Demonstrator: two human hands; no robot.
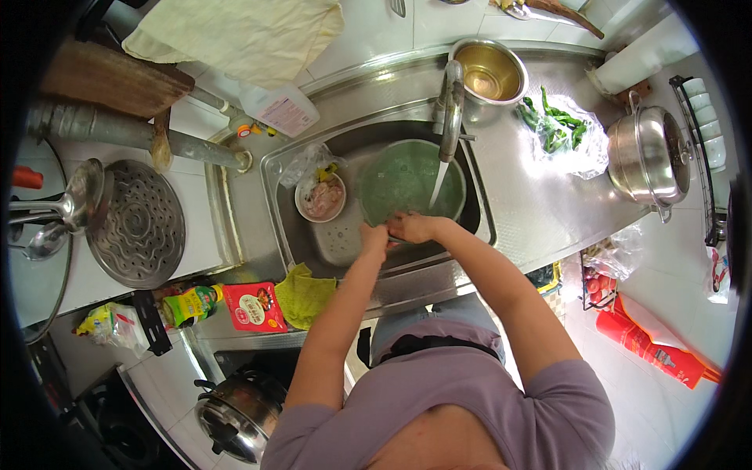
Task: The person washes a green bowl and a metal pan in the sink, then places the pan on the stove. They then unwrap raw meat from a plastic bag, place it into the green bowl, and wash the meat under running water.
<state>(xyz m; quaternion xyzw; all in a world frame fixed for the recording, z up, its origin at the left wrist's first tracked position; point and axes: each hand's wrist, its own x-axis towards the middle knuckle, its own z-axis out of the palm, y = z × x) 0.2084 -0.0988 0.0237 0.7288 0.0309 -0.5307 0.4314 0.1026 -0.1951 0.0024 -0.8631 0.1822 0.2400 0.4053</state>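
Note:
My left hand and my right hand are close together over the near rim of a green basin in the sink. Their fingers are curled, and whatever may be between them is too small or hidden to make out. Water runs from the metal faucet into the basin, just beyond my right hand. The basin holds water. To its left in the steel sink stands a white bowl with what looks like pale pink raw meat. A clear plastic bag lies against that bowl's far side.
Green peppers in a plastic bag lie on the right counter, beside a steel pot. A steel bowl stands behind the faucet. A yellow-green cloth and a red packet lie at the sink's near left.

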